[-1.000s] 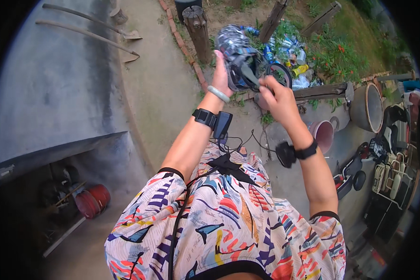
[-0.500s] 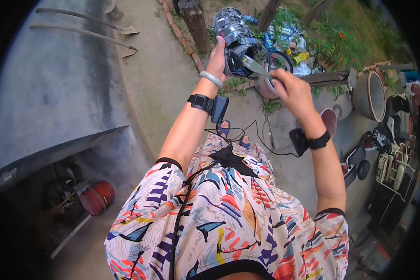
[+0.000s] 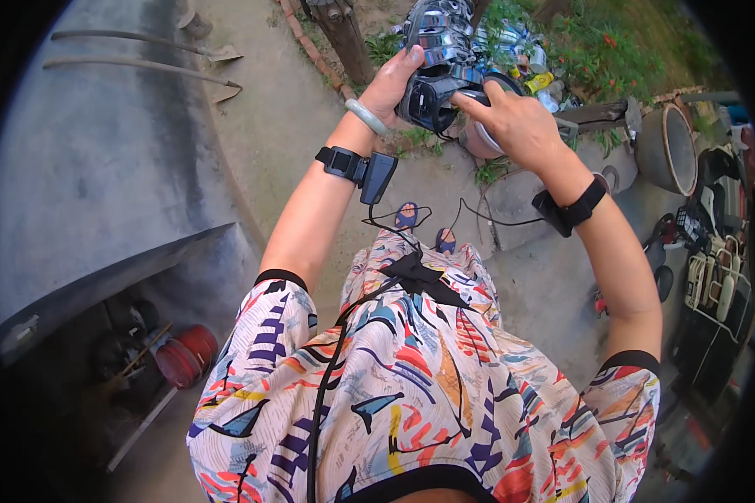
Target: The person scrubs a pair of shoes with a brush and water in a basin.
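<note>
My left hand grips a black-and-silver shoe along its left side, its opening nearest me and its toe pointing away. My right hand is bent over the shoe's near right side, index finger stretched toward the opening. In its curled fingers is a grey-green tool, probably a brush; the hand covers most of it, and its working end is hidden. A pinkish bucket shows below the shoe, partly behind my right hand.
A wooden post rises beyond my left hand, and a log rail lies to the right. Bottles and other litter lie among plants. A large basin stands at right. Two long-handled hoes rest at left. Cables hang between my wrists.
The shoe has shifted slightly farther away with my left hand. My right hand has moved up to the shoe, and the tool's grey-green handle, plain before, is now mostly covered.
</note>
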{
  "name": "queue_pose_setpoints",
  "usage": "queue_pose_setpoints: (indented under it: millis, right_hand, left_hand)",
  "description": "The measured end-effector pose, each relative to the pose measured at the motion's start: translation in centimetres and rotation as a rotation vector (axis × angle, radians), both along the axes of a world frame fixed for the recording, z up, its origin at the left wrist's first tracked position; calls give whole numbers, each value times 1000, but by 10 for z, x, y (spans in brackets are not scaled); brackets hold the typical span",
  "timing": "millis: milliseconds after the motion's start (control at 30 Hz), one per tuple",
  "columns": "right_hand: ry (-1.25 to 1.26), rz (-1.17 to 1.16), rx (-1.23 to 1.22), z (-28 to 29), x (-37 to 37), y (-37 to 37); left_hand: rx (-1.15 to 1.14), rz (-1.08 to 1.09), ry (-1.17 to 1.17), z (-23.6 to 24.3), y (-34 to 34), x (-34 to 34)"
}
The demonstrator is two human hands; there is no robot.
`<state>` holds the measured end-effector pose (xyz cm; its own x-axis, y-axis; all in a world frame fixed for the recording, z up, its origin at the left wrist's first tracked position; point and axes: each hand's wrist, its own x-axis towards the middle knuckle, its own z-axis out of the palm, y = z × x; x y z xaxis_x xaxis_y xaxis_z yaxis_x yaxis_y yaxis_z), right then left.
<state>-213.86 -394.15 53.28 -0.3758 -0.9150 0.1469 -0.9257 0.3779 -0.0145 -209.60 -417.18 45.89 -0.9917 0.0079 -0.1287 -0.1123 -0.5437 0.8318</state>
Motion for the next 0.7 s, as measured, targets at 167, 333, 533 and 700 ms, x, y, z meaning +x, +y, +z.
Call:
queue_pose_setpoints:
  millis: [167, 333, 533, 700]
  right_hand:
    - [-265, -68, -28, -40, 18, -7]
    - [-1762, -522, -394, -33, 14, -14]
    - [-1983, -618, -420, -26, 28, -19]
    - [-326, 31, -257, -39, 2, -10]
  left_hand:
    - [-176, 9, 43, -1, 3, 1]
    - [-355, 258, 355, -7, 11, 3]
    - [-168, 336, 224, -5, 13, 8]
    - [234, 146, -166, -22, 16, 10]
